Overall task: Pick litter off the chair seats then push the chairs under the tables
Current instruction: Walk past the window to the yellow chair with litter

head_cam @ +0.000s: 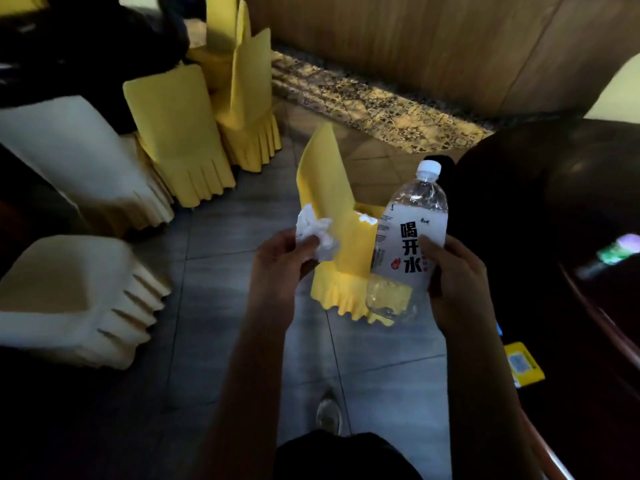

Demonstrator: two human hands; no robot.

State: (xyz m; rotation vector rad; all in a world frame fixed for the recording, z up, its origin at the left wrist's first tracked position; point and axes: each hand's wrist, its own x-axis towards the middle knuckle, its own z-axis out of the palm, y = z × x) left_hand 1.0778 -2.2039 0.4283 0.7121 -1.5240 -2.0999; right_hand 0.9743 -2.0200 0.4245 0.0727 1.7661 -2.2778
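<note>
My left hand [280, 259] is closed around a crumpled white tissue [313, 232]. My right hand [450, 268] grips a clear plastic water bottle [407, 237] with a white cap and a white label, held upright. Both are raised in front of a yellow-covered chair [332, 202] that stands on the floor beside a dark round table [554, 216] on the right. A small pale patch lies on that chair's seat, partly hidden behind the bottle.
Two more yellow-covered chairs [183, 133] stand at the upper left near another dark table. Two cream-covered chairs [69, 292] are at the left. A yellow card [523, 365] lies on the right table. Grey tiled floor runs between the chair groups.
</note>
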